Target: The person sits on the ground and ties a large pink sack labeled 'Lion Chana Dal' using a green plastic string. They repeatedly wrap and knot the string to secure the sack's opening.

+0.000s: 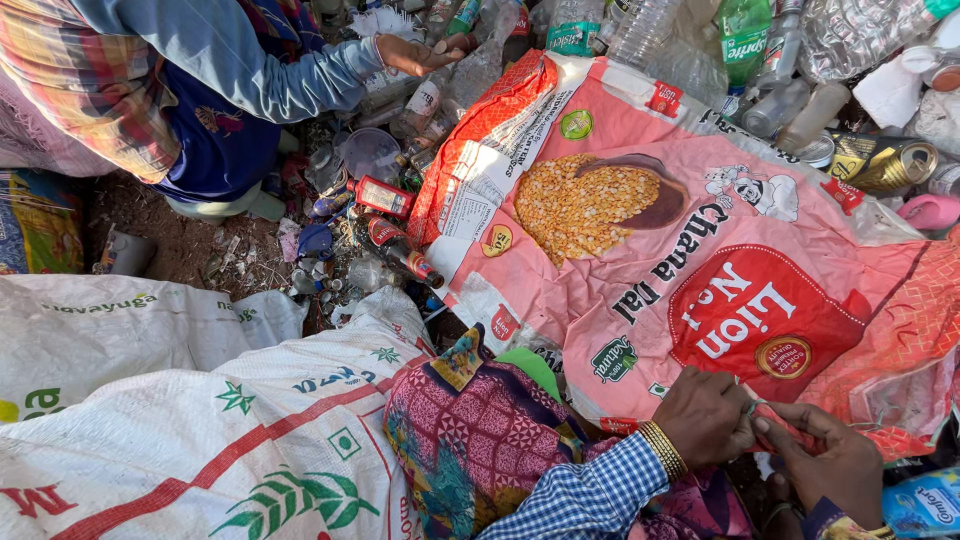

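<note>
A large pink and red woven sack with a picture of yellow split pulses lies spread over a heap of waste. My left hand, with gold bangles and a blue checked sleeve, pinches the sack's near edge. Right beside it, my right hand grips the same edge, fingers closed on a fold of the fabric. The two hands almost touch. A patterned pink and purple cloth covers my lap below them.
Another person in a plaid and blue top crouches at the upper left, a hand among plastic bottles. Small glass bottles lie on the dirt. White printed sacks fill the lower left. A crushed gold can lies at the right.
</note>
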